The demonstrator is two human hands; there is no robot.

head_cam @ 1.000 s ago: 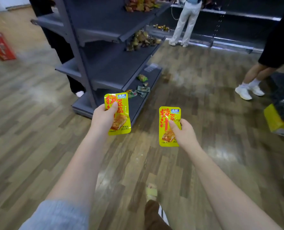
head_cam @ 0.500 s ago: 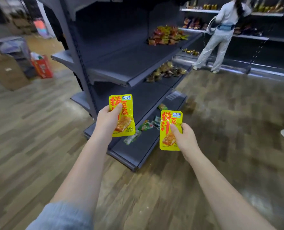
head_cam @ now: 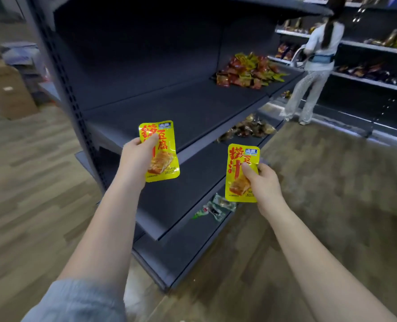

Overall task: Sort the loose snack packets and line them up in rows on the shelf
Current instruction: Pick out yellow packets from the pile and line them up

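My left hand (head_cam: 138, 156) pinches one yellow packet (head_cam: 161, 151), thumb clamped on its front. My right hand (head_cam: 263, 185) grips a second yellow packet (head_cam: 239, 174) likewise, both before the dark shelf (head_cam: 193, 108).

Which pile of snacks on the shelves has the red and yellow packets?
The big pile of packets on the higher shelf, at its far end. The brown pile sits one shelf lower, and the few green and white packets lie on the bottom shelf.

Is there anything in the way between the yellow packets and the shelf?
Nothing visible. The left hand and right hand each hold a yellow packet in front of the shelf, whose near part is bare; a snack pile lies farther along.
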